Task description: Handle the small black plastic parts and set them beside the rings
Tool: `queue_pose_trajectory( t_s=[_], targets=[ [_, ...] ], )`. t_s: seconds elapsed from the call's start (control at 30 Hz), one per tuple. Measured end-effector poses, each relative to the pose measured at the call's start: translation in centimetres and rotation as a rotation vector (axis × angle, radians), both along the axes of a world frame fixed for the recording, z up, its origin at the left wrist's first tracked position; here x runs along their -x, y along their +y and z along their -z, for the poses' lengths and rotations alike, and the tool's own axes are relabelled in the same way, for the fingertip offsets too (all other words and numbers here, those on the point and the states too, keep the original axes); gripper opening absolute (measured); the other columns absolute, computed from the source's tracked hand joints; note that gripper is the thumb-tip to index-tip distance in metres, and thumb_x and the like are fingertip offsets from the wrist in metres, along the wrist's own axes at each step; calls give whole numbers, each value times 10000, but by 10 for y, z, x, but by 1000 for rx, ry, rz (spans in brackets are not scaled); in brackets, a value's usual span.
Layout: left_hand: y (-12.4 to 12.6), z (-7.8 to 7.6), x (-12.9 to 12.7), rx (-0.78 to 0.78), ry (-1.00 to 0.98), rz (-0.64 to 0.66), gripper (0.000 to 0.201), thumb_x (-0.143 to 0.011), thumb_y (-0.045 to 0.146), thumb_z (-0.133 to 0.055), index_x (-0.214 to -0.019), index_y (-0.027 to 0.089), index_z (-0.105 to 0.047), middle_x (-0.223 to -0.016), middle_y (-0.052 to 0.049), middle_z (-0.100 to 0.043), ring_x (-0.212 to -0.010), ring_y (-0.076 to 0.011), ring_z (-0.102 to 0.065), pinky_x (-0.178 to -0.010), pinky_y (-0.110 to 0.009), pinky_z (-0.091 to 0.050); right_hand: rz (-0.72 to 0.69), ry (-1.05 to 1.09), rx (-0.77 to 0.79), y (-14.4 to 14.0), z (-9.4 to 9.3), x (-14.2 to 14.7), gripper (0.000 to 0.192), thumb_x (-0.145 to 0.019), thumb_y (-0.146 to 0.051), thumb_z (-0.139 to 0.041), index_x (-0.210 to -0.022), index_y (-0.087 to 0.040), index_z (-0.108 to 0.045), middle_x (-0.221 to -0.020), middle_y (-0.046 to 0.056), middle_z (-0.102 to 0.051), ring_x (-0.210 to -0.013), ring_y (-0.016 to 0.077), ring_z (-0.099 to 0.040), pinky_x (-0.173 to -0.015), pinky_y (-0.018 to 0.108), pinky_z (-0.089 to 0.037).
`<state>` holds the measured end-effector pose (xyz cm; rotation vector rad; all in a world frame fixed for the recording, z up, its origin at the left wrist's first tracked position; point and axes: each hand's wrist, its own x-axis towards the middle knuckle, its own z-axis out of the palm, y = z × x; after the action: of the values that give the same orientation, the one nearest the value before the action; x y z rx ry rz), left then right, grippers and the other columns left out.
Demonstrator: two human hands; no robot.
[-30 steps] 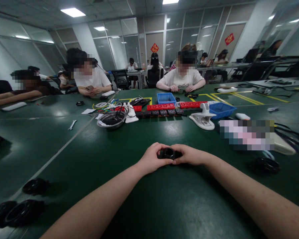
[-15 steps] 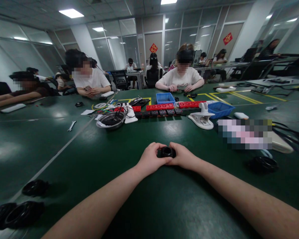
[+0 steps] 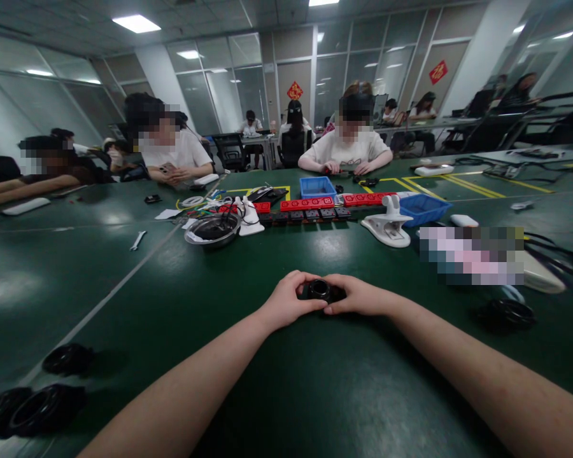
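Observation:
A small black round part (image 3: 321,289) with a hollow centre rests on the green table (image 3: 315,381) straight ahead of me. My left hand (image 3: 286,300) grips its left side and my right hand (image 3: 358,296) grips its right side, fingers curled around it. Both forearms lie on the table. The underside of the part is hidden by my fingers.
Black rings lie at the near left (image 3: 42,407), (image 3: 67,359) and one at the right (image 3: 506,313). Further off are a metal bowl (image 3: 213,230), a white clamp (image 3: 389,226), blue bins (image 3: 318,187), (image 3: 424,208), red blocks (image 3: 310,204) and a wrench (image 3: 137,240). Several people sit across the table.
My hands and the black part have barely shifted on the table; they rose slightly and settled back. The grip of both hands is the same.

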<state>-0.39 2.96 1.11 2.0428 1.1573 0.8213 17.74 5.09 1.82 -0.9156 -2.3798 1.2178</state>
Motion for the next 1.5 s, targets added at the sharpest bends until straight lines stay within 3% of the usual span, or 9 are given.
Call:
queue_pose_trajectory(
  t_s=[0.23,0.5,1.1,1.5],
  targets=[
    [-1,-1,1,-5,11,38,404,-606,339,-634,-972,195,-540,-762,1,-446,-637,-104,-409,-569,-215,-350,-41,-12,86,3,-1,-7,282,-690,-254,-547,-940,-132,-500,-817,12,-528,-731,127,-495,-641,235,-397],
    [-1,-1,0,5,11,31,411,-603,342,-634,-977,200,-540,-755,5,-435,-631,-102,-406,-570,-218,-350,-65,-42,-14,6,0,-9,261,-684,-236,-553,-929,-149,-527,-881,15,-533,-830,151,-491,-754,268,-370],
    [-2,-1,-2,-4,23,15,408,-599,339,-639,-970,200,-545,-738,5,-436,-634,-106,-415,-570,-218,-352,-8,-14,90,5,3,-7,284,-663,-234,-564,-927,-141,-519,-792,3,-538,-714,127,-496,-624,232,-389],
    [-8,-2,-8,25,-22,-71,423,-554,338,-671,-929,185,-552,-786,0,-458,-644,-106,-434,-564,-216,-370,121,-51,-21,0,5,1,328,-576,-296,-637,-813,-150,-465,-704,-23,-483,-630,105,-451,-523,196,-346]
  ],
)
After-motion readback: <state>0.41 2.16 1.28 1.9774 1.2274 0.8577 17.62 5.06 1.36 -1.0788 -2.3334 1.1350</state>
